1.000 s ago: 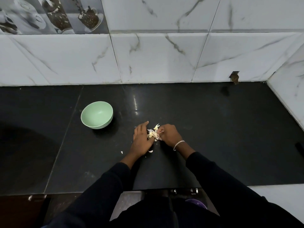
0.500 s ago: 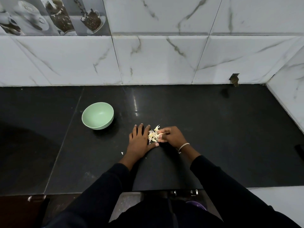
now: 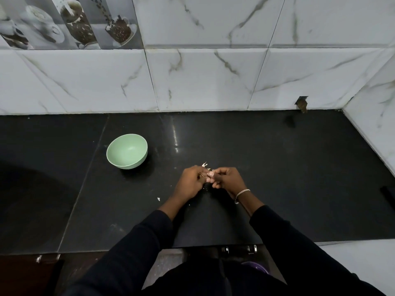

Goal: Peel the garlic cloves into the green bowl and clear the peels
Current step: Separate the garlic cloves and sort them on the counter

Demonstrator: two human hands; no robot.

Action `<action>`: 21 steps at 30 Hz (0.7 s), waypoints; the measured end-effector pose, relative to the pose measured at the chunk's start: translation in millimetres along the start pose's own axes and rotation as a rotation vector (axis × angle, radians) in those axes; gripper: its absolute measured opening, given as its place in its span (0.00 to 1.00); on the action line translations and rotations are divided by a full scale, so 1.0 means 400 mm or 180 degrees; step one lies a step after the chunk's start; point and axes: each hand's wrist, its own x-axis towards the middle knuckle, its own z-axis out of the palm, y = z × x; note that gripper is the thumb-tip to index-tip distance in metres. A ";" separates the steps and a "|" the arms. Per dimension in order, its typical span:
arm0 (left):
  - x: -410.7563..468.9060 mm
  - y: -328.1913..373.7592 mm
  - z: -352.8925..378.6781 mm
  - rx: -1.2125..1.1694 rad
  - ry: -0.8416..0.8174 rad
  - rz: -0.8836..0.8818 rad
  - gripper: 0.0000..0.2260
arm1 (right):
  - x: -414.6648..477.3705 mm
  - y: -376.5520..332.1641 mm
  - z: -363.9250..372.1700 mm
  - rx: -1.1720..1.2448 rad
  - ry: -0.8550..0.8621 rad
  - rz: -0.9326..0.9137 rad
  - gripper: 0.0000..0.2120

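Peels, pale and papery, poke up between the two hands in the head view, just beyond the spot where the fingertips meet. The left hand and the right hand are brought close together over the black table. The fingers of both are curled inward and pinch the small bunch of peels between them. The hands hide most of what they hold, so I cannot tell how much is there, nor whether a clove lies among it. Whether the hands touch the table also cannot be told.

The bowl, pale green, stands upright on the table to the left of the fingers and beyond them, well apart from both hands. One white scrap lies on the table left of the left wrist, nearer to the person than the fingers are. A few tiny flecks show on the table just below the fingers.

A silver bracelet circles the right wrist, and dark sleeves cover both forearms. Far beyond the fingers rises the wall of white marbled tiles. High to the left of the fingers, a tile strip shows coffee cups.
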 end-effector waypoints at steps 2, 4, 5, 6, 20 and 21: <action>-0.001 0.006 -0.002 -0.0313 -0.0098 -0.0150 0.08 | -0.002 -0.003 0.000 0.0114 -0.0029 0.0074 0.05; 0.000 0.007 -0.002 -0.0489 -0.0130 -0.0203 0.06 | -0.007 -0.010 0.001 0.0119 -0.0122 0.0183 0.06; 0.000 0.011 -0.001 -0.0530 -0.0104 -0.0230 0.05 | -0.009 -0.013 0.003 0.0105 -0.0166 0.0245 0.07; -0.002 0.015 0.000 -0.0550 -0.0061 -0.0251 0.05 | -0.010 -0.016 0.006 0.0087 -0.0184 0.0307 0.09; 0.015 0.002 -0.015 0.0191 0.0257 -0.0434 0.08 | 0.000 -0.036 -0.002 -0.0309 -0.0280 0.0431 0.05; 0.020 -0.003 -0.018 0.0261 0.0270 -0.0513 0.09 | 0.000 -0.035 -0.002 -0.0335 -0.0262 0.0405 0.04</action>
